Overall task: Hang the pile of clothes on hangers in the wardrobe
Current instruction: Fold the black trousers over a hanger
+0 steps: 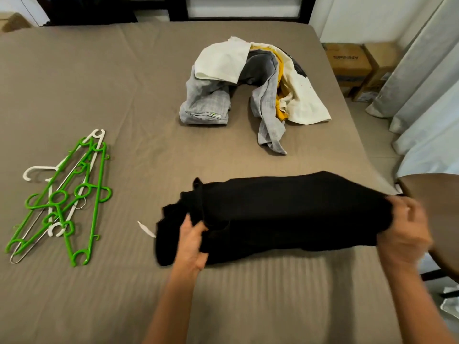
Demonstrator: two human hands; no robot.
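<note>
A black garment (280, 209) lies stretched across the near part of the brown bed (99, 83), with a white tag at its left end. My left hand (192, 240) grips its left end, and my right hand (402, 229), blurred, grips its right end. Farther back in the middle sits the pile of clothes (250, 88): white, grey, checked and yellow pieces. On the left of the bed lies a heap of hangers (64, 199), several green plastic ones mixed with white and metal ones. No wardrobe is in view.
A black bed frame (238, 6) runs along the far side. Cardboard boxes (352, 65) stand on the floor at the back right beside grey curtains (422, 78). A brown rounded chair seat (434, 199) is close to my right hand.
</note>
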